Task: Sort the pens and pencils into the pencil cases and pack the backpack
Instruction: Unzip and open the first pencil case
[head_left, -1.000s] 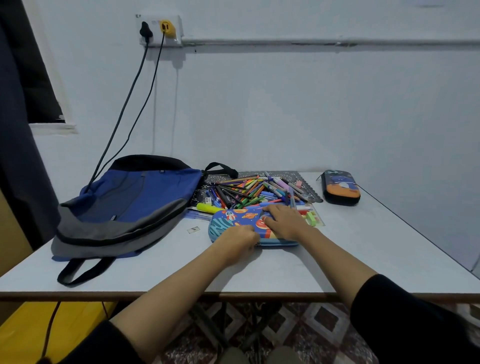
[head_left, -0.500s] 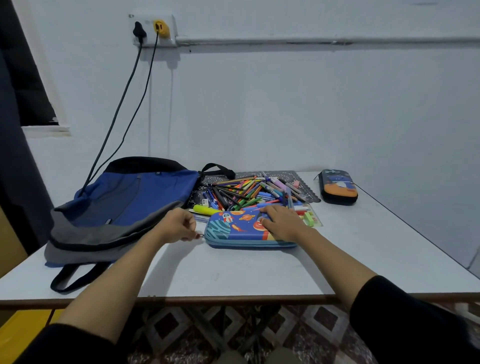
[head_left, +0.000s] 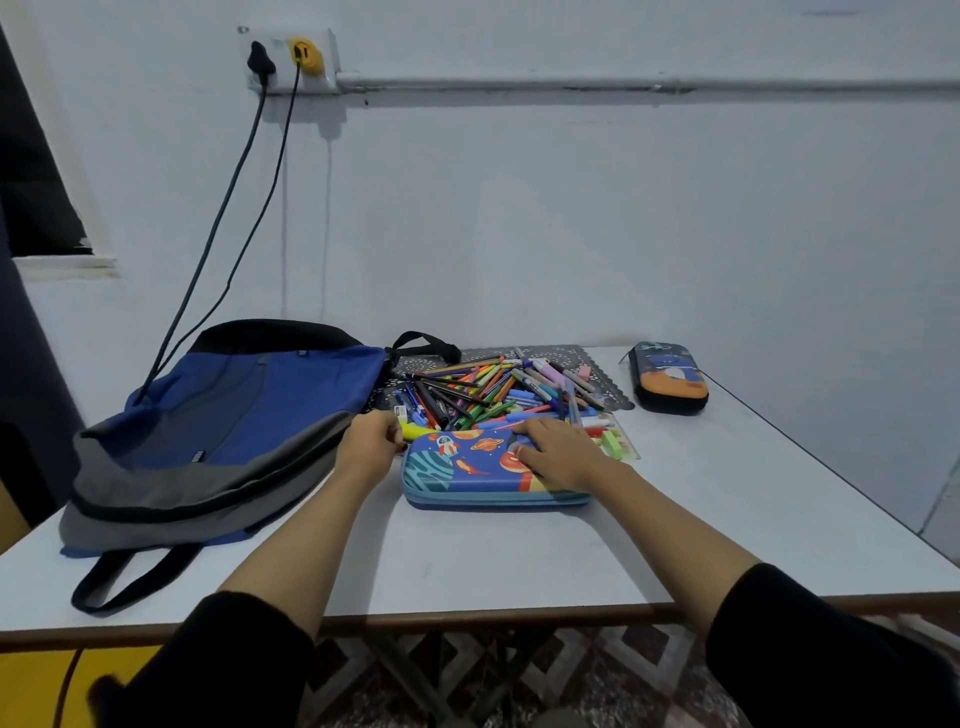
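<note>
A blue space-print pencil case (head_left: 467, 475) lies shut on the white table (head_left: 727, 519) in front of me. My right hand (head_left: 558, 452) rests flat on its lid. My left hand (head_left: 371, 439) is curled at the case's far left corner and pinches what looks like the zipper pull. Behind the case lies a pile of coloured pens and pencils (head_left: 483, 389) on a dark patterned mat (head_left: 592, 358). A blue and grey backpack (head_left: 234, 415) lies flat on the left. A second, dark and orange pencil case (head_left: 670, 379) sits shut at the far right.
A yellow highlighter (head_left: 415, 431) and a clear pack of small erasers (head_left: 618, 444) lie beside the blue case. Two cables (head_left: 223, 234) hang from a wall socket down behind the backpack. The wall stands right behind the table.
My left hand has moved from the case's front edge round its left side to the far left corner. The right hand has stayed on the lid.
</note>
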